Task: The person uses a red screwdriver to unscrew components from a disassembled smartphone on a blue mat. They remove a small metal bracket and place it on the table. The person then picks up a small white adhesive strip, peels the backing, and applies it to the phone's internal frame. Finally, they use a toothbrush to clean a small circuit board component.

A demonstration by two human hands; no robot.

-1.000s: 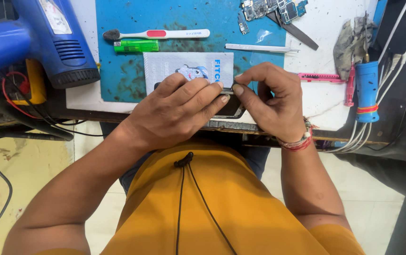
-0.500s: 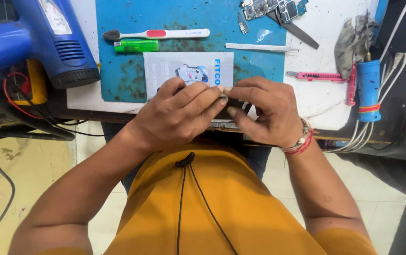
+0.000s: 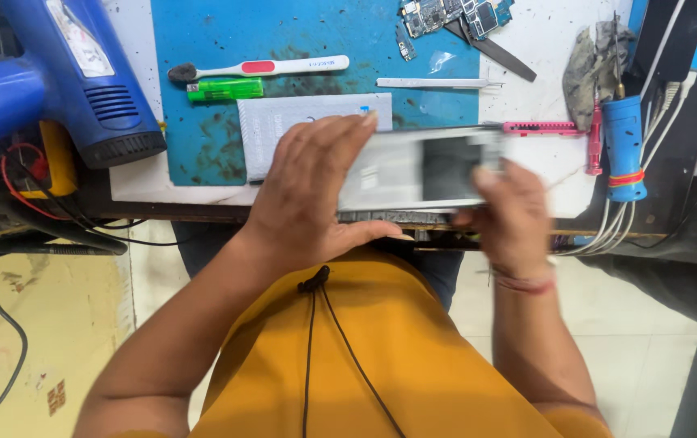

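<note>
Two hands, left hand point(image 3: 316, 195) and right hand point(image 3: 507, 215), hold one phone point(image 3: 421, 170).

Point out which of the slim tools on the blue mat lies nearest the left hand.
The green lighter, just beside the left hand; the toothbrush lies farther up the blue mat.

Glossy blurred phone panel point(image 3: 430, 169), matt stained blue rubbery mat point(image 3: 300, 32), smooth plastic toothbrush point(image 3: 259, 68), glossy green plastic lighter point(image 3: 225, 89), grimy cloth point(image 3: 588, 61), blue plastic heat gun point(image 3: 81, 81)

Bright, even light; motion-blurred hands point(image 3: 413, 191)
</note>
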